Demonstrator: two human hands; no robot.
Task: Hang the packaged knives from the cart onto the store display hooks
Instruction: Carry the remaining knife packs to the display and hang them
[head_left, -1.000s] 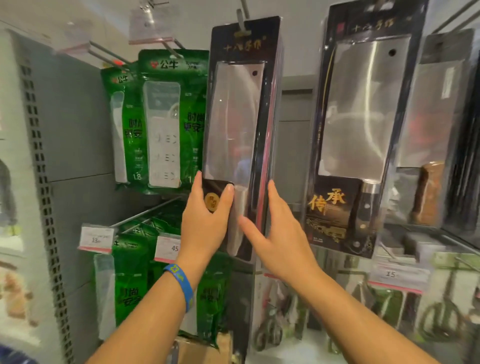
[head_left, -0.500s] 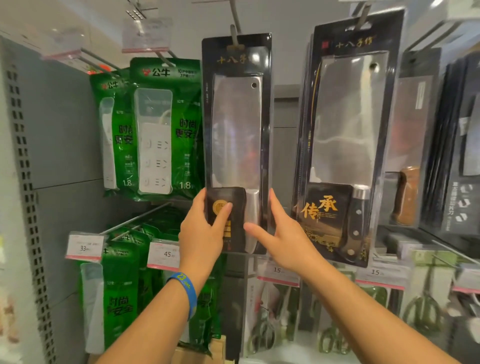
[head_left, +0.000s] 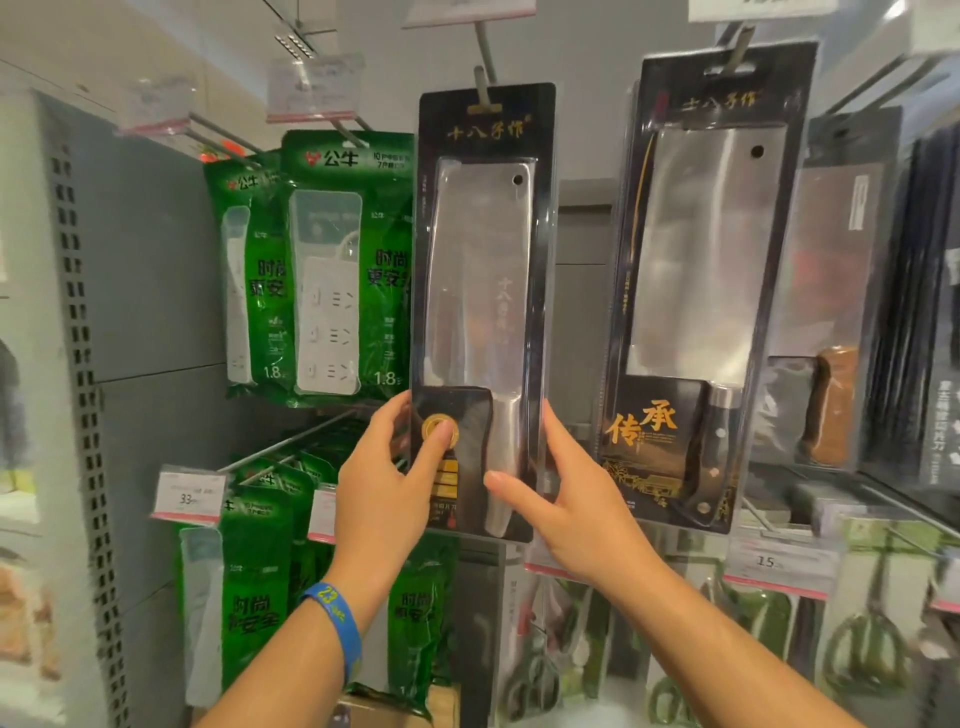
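We're at the hanging step: the packaged knife (head_left: 480, 270) hangs directly below the hook (head_left: 483, 57), its slot seemingly seated, our left hand (head_left: 384, 493) pinching one bottom edge and our right hand (head_left: 566, 499) clasping the other, so next we probably release gently.

You face a store aisle's grey shelving panel (head_left: 156, 260), its perforated upright (head_left: 78, 364) running down the left edge. Green power-strip packs (head_left: 343, 270) hang against it above a white price tag (head_left: 188, 499) (marked 33). Overhead, a pale ceiling (head_left: 130, 47) carries a slotted vent (head_left: 296, 44).
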